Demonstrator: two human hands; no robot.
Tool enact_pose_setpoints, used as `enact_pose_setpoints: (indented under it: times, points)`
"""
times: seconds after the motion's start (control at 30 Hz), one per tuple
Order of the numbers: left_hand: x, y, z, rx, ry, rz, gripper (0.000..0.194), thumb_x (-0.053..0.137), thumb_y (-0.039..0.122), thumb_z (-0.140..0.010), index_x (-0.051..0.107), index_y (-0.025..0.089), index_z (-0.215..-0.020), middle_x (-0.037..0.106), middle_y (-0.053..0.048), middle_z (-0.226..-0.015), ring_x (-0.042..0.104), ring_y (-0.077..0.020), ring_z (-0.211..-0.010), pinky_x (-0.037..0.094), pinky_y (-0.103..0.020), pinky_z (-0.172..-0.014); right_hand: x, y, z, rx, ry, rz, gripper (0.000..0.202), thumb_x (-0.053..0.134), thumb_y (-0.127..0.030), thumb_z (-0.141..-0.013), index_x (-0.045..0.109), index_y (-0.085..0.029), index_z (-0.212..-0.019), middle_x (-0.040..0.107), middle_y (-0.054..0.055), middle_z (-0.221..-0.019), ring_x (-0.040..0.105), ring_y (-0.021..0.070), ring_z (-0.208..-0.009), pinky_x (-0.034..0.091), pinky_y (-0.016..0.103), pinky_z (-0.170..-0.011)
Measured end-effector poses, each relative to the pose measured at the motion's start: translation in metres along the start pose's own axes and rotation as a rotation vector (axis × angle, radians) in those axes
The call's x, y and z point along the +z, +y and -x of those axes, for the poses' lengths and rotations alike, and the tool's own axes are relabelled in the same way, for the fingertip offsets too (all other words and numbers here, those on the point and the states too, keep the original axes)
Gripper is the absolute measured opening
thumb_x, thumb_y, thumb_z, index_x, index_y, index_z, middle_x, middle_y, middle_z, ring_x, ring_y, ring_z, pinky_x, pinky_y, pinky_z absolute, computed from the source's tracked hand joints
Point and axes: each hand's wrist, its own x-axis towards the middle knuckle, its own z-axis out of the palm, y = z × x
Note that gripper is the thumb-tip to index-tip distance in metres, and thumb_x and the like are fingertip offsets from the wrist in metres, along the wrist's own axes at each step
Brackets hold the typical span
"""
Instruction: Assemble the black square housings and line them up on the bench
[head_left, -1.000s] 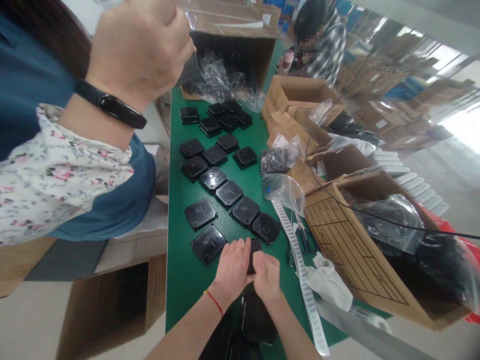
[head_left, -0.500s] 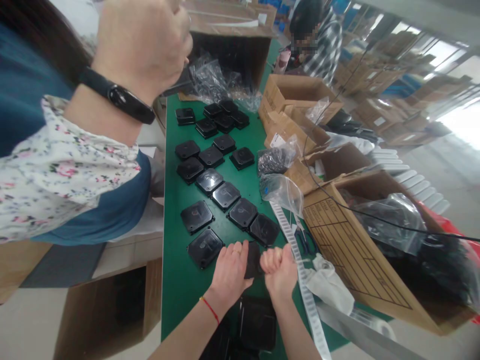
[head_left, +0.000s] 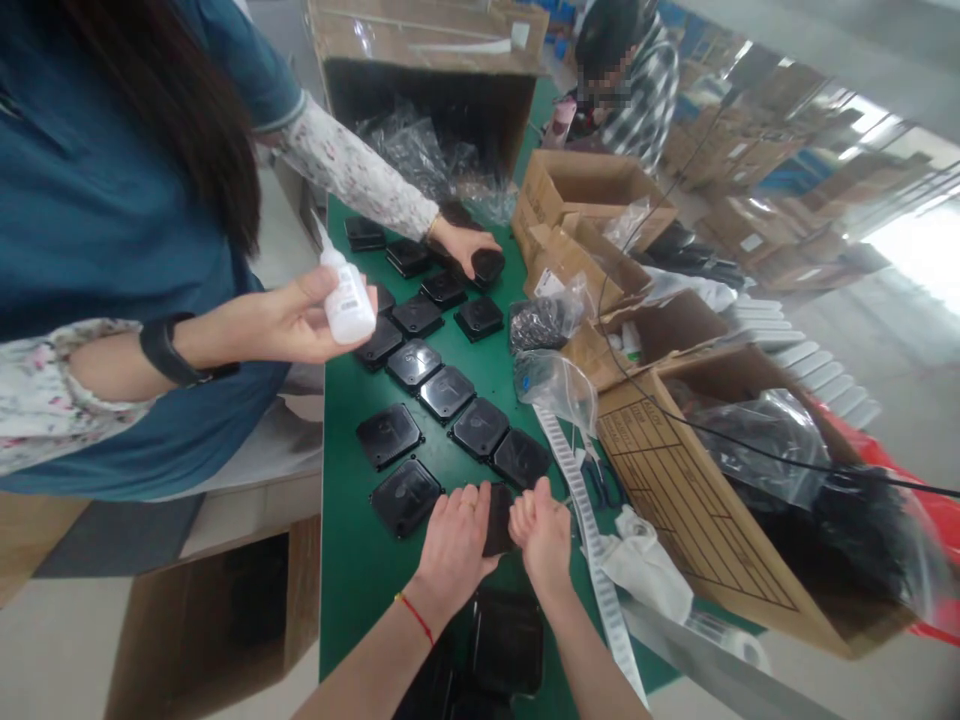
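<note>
A black square plastic cover [head_left: 498, 520] stands tilted on the green table, partly hidden by my hands. My left hand [head_left: 454, 535] grips it from the left, fingers over its upper edge. Against its right side my right hand [head_left: 541, 530] is closed like a fist, and what it holds, if anything, is hidden. Further black covers [head_left: 507, 640] lie in front of me, between my forearms. Just beyond my hands, a row of the same covers [head_left: 480, 428] runs away across the table.
At the left, a co-worker holds a white bottle [head_left: 349, 308] in one hand; the other hand [head_left: 466, 246] touches a far cover. Cardboard boxes [head_left: 697, 510], scissors [head_left: 602, 478], a white cloth [head_left: 646, 572] and a slotted white strip [head_left: 577, 490] line the right side.
The co-worker's raised arm has come down, showing the white bottle, and their other hand now reaches the far covers. My right hand has shifted slightly left, against the cover.
</note>
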Motion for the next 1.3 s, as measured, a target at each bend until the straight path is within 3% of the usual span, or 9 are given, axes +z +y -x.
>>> enact_pose_setpoints:
  times: [0.13,0.27,0.47,0.63,0.8,0.9,1.07,1.17,1.3]
  points:
    - [0.0,0.001,0.001,-0.004,0.005,-0.012,0.085,0.081,0.037,-0.071,0.041,0.011,-0.141,0.061,-0.013,-0.118,0.058,-0.0289,-0.106,0.047,-0.043,-0.093,-0.004,0.006,0.002,-0.049,0.088,-0.171,0.064,0.052,-0.064,-0.089,0.026,-0.024,-0.046,0.023,-0.009,-0.041,0.023,0.0073,-0.038,0.019,0.026,-0.038]
    - [0.002,0.001,0.001,0.005,0.026,-0.027,0.087,0.082,0.038,-0.07,0.04,0.011,-0.141,0.06,-0.013,-0.119,0.057,-0.0291,-0.108,0.047,-0.043,-0.093,-0.002,0.005,-0.001,0.112,0.06,-0.115,0.065,0.046,-0.07,-0.089,0.023,-0.026,-0.046,0.018,-0.01,-0.038,0.015,0.0069,-0.033,0.009,0.027,-0.035]
    - [0.001,0.0,0.001,0.016,0.032,-0.032,0.054,0.058,0.023,-0.089,0.043,0.009,-0.14,0.063,-0.012,-0.112,0.059,-0.0267,-0.101,0.048,-0.043,-0.089,0.013,0.004,0.007,-0.172,-0.077,0.354,0.055,0.053,-0.063,-0.089,0.054,-0.022,-0.053,0.055,0.002,-0.052,0.045,0.0129,-0.048,0.028,0.031,-0.046]
    - [-0.002,0.002,0.0,0.003,-0.001,-0.039,0.087,0.082,0.037,-0.071,0.042,0.006,-0.141,0.061,-0.014,-0.117,0.058,-0.0297,-0.106,0.05,-0.044,-0.092,-0.009,-0.001,-0.009,0.125,0.193,-0.275,0.063,0.047,-0.065,-0.09,0.021,-0.026,-0.047,0.017,-0.01,-0.038,0.014,0.0074,-0.033,0.011,0.027,-0.034]
    - [-0.002,0.003,0.005,0.034,0.035,-0.039,0.109,0.087,0.046,-0.064,0.031,0.006,-0.148,0.061,-0.016,-0.119,0.059,-0.032,-0.108,0.05,-0.048,-0.096,-0.061,-0.008,0.006,0.067,0.245,-0.57,0.059,0.049,-0.049,-0.095,0.019,-0.023,-0.051,0.02,-0.01,-0.04,0.014,0.0075,-0.036,0.017,0.025,-0.037]
    - [-0.003,-0.014,0.021,0.035,0.142,0.039,0.113,0.085,0.052,-0.065,0.024,0.01,-0.151,0.062,-0.015,-0.119,0.06,-0.0316,-0.109,0.05,-0.049,-0.097,-0.071,-0.012,0.024,0.074,0.249,-0.597,0.058,0.049,-0.044,-0.096,0.018,-0.022,-0.051,0.019,-0.01,-0.04,0.012,0.0085,-0.038,0.017,0.025,-0.038]
    - [0.004,-0.073,0.071,-0.194,0.458,0.144,0.08,0.069,0.058,-0.08,0.039,0.016,-0.142,0.063,-0.012,-0.11,0.062,-0.03,-0.104,0.055,-0.045,-0.087,-0.033,-0.024,0.038,0.15,0.261,-0.612,0.06,0.047,-0.048,-0.097,0.022,-0.022,-0.049,0.02,-0.009,-0.041,0.012,0.0094,-0.039,0.017,0.027,-0.038]
    - [0.016,-0.099,0.093,-0.327,0.487,0.16,0.082,0.067,0.064,-0.079,0.041,0.016,-0.14,0.063,-0.01,-0.102,0.063,-0.0303,-0.098,0.057,-0.043,-0.078,0.008,-0.025,0.037,0.17,0.116,-0.589,0.062,0.048,-0.051,-0.096,0.026,-0.022,-0.047,0.022,-0.008,-0.04,0.014,0.0087,-0.039,0.017,0.028,-0.039]
    - [0.033,-0.108,0.091,-0.354,0.471,0.205,0.091,0.074,0.059,-0.075,0.034,0.017,-0.145,0.061,-0.01,-0.104,0.062,-0.0283,-0.097,0.056,-0.04,-0.077,0.065,-0.01,0.033,0.106,-0.1,-0.511,0.063,0.052,-0.053,-0.094,0.03,-0.021,-0.044,0.022,-0.009,-0.039,0.017,0.0075,-0.037,0.015,0.027,-0.039]
